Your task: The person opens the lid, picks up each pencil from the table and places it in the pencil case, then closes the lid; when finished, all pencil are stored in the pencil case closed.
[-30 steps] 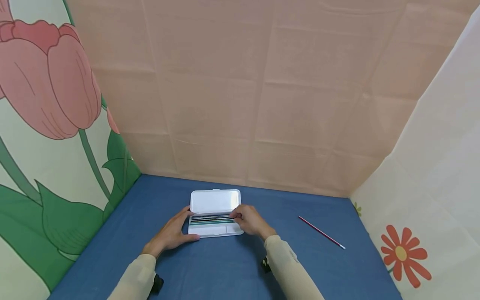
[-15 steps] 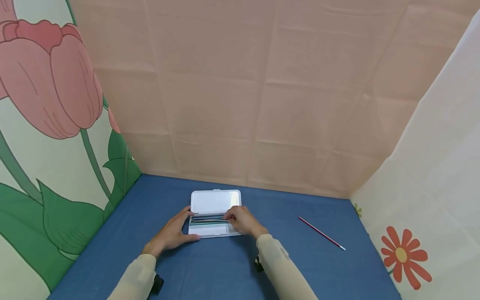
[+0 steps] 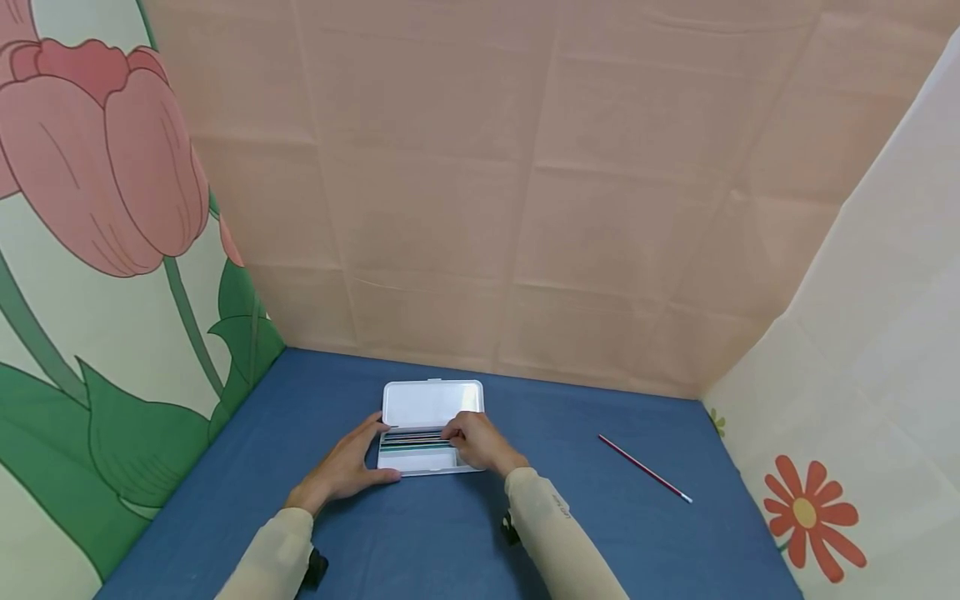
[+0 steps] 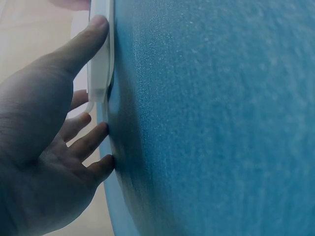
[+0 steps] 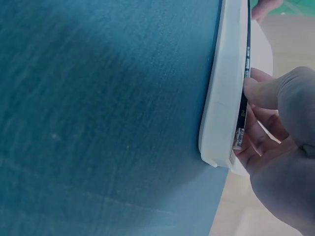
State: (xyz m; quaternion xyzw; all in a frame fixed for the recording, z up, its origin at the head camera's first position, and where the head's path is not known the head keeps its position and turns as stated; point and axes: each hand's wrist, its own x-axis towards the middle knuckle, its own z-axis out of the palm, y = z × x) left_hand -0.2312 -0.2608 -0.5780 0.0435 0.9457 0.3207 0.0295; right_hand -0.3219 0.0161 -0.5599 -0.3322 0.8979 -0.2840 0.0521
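A white pencil case (image 3: 408, 462) lies with its lid (image 3: 429, 403) raised on the blue table, several pencils (image 3: 411, 446) lengthwise inside. At its left end my left hand (image 3: 341, 471) holds it, thumb on the near wall and fingers toward the lid side; the left wrist view shows the thumb against the case's wall (image 4: 101, 71). Over the right part, my right hand (image 3: 482, 442) pinches a black pencil (image 5: 242, 110) between thumb and fingers. This pencil has a silver band at its end and lies along the case's rim in the right wrist view.
To the right, a dark red pencil (image 3: 645, 468) with a white end lies slanted on the blue tablecloth (image 3: 420, 542). A beige cloth (image 3: 487, 208) hangs behind the table. Flower-printed cloths stand at left and right.
My right hand has moved left along the pencil case, and the pencils in it lie straighter than before. My left hand stays at the case's left end.
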